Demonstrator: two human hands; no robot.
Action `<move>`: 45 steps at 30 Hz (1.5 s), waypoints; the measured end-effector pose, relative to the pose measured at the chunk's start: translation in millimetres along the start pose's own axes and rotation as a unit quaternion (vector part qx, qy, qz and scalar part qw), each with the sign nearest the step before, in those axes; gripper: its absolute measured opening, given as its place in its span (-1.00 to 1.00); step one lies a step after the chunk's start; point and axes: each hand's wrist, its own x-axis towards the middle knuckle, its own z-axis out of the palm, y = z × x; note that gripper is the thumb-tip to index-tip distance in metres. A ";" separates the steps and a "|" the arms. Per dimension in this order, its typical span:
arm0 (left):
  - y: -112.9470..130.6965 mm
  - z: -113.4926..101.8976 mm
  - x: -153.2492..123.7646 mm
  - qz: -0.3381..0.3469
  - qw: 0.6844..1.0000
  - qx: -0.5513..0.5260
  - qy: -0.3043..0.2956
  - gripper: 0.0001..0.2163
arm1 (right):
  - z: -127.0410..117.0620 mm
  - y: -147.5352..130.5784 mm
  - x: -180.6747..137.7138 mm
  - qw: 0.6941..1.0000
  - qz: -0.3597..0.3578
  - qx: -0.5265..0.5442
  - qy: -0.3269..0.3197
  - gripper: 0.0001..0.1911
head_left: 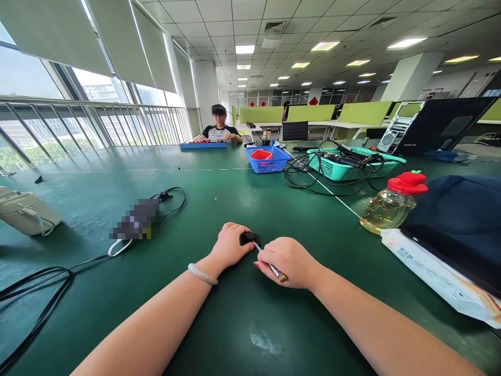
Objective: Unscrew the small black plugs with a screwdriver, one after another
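Observation:
My left hand (pixel 231 244), with a pale bangle on its wrist, is closed on a small black object (pixel 249 238) at the middle of the green table. What kind of object it is, I cannot tell; fingers cover part of it. In my right hand (pixel 290 262) is a slim screwdriver-like tool (pixel 278 273), gripped like a pen. Its thin shaft slants up and left, and the tip meets or nearly meets the black object. The brownish butt end sticks out below my fingers.
Right of my hands stand a red-capped bottle (pixel 387 210) and a white soft packet (pixel 434 277). Farther back are a blue basket (pixel 270 166) and a teal basket (pixel 340 172) heaped with black cables. A blurred dark item (pixel 136 219) and a strap lie left. Across the table sits a person (pixel 219 131).

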 end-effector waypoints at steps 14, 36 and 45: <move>0.8 0.3 -0.3 -0.002 1.000 0.000 0.001 -0.76 | 3.5 2.0 -0.2 1.000 -0.011 -0.005 0.024 -0.64; 0.6 0.1 0.6 -0.001 1.000 -0.006 -0.003 -0.76 | 2.3 1.9 0.8 1.000 -0.012 -0.010 0.025 -0.68; 2.6 -1.3 -0.1 -0.007 1.000 -0.012 -0.003 -0.76 | 0.7 3.1 0.1 1.000 0.005 0.002 0.014 -0.68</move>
